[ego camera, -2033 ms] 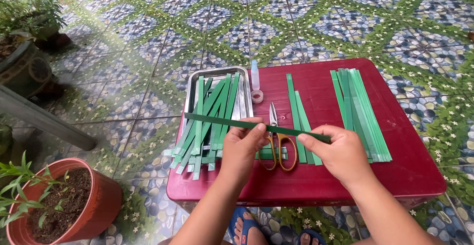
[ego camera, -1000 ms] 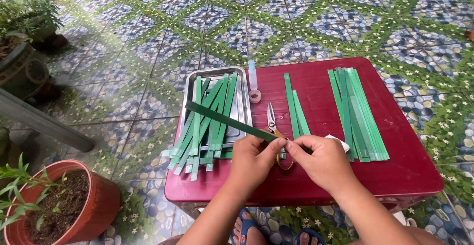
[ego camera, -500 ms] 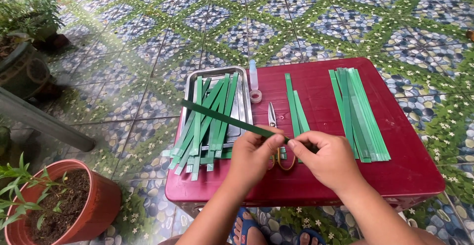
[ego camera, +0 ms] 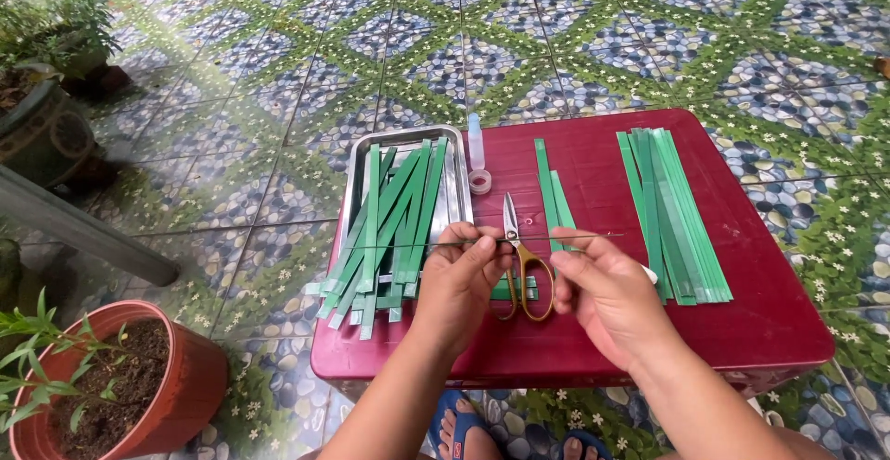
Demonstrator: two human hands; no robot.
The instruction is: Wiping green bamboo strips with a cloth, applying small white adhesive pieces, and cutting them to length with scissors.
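Over the red table [ego camera: 742, 330], beside the steel tray [ego camera: 454, 168] of green strips, left hand [ego camera: 459, 284] and right hand [ego camera: 607, 293] pinch one leaf strip [ego camera: 547, 236] edge-on, seemingly mid-fold; next likely needs a firm, even crease.

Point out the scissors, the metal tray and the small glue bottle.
scissors [ego camera: 522, 270]: head view, on the yellow handles near the pivot.
metal tray [ego camera: 457, 191]: head view, on the bare right wall of the tray.
small glue bottle [ego camera: 476, 141]: head view, on the clear body of the bottle.
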